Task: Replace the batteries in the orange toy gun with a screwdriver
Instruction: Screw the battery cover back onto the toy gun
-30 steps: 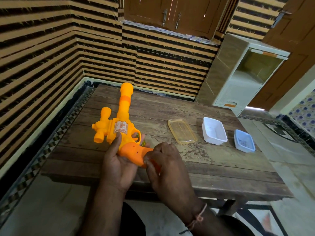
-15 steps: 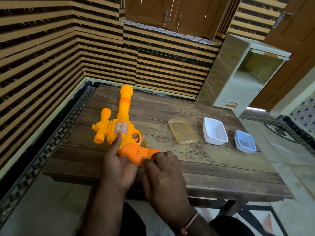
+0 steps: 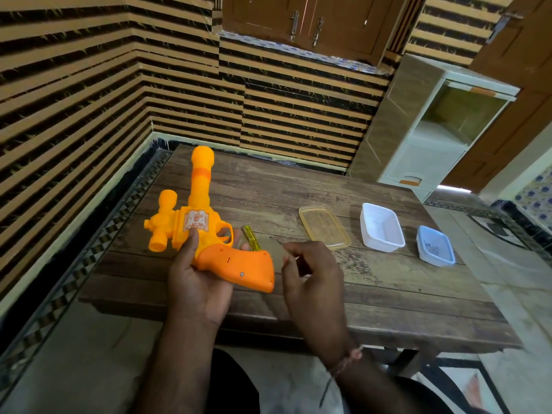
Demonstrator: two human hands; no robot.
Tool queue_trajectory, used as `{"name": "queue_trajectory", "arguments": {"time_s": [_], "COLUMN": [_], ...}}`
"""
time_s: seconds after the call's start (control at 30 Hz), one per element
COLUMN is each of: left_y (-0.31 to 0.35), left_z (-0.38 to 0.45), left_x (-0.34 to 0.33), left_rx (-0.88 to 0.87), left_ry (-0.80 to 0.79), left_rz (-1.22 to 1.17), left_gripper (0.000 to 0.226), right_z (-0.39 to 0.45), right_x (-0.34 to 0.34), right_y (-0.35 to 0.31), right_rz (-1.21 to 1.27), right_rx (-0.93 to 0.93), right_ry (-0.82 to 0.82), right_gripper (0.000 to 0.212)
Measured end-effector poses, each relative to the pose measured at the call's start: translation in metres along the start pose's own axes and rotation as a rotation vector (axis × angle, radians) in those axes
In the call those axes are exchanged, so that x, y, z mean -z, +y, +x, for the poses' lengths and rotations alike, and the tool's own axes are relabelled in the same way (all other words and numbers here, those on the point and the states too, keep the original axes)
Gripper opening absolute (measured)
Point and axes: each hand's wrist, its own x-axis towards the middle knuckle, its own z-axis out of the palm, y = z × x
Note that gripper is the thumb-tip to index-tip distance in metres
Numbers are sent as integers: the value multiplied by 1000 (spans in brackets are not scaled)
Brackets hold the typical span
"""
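Left hand (image 3: 198, 282): cradles the toy gun from beneath, thumb lying across its body.
Right hand (image 3: 313, 282): clear of the gun, fingers loosely curled, holding nothing visible.
Toy gun (image 3: 206, 231): orange plastic, barrel aimed away, darker handle (one small screw showing) over the table's near edge.
Screwdriver (image 3: 251, 242): yellow handle, on the wooden table (image 3: 373, 282) behind the handle.

Home room, likely kitchen — wooden wall cabinets (image 3: 301, 23), striped wall cladding (image 3: 89, 100), worn wooden table (image 3: 373, 282), plastic food containers (image 3: 381, 228).

Striped walls (image 3: 89, 94), wooden table (image 3: 388, 294)
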Motion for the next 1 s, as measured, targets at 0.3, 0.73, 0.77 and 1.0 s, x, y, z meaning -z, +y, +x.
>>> {"name": "queue_trajectory", "arguments": {"time_s": [0.3, 0.73, 0.77, 1.0], "left_y": [3, 2, 2, 0], "left_z": [-1, 3, 4, 5], "left_x": [0, 4, 5, 7], "left_rx": [-86, -18, -15, -3], "left_ry": [18, 39, 29, 42], "left_rz": [26, 52, 45, 38], "left_gripper": [28, 51, 47, 54], "right_z": [43, 52, 50, 6], "right_x": [-33, -24, -14, 12], "right_y": [32, 26, 16, -30], "right_rz": [-181, 65, 237, 674], "right_rx": [-369, -486, -506, -314], "right_ry": [-411, -320, -245, -210], "right_gripper": [22, 7, 7, 15]}}
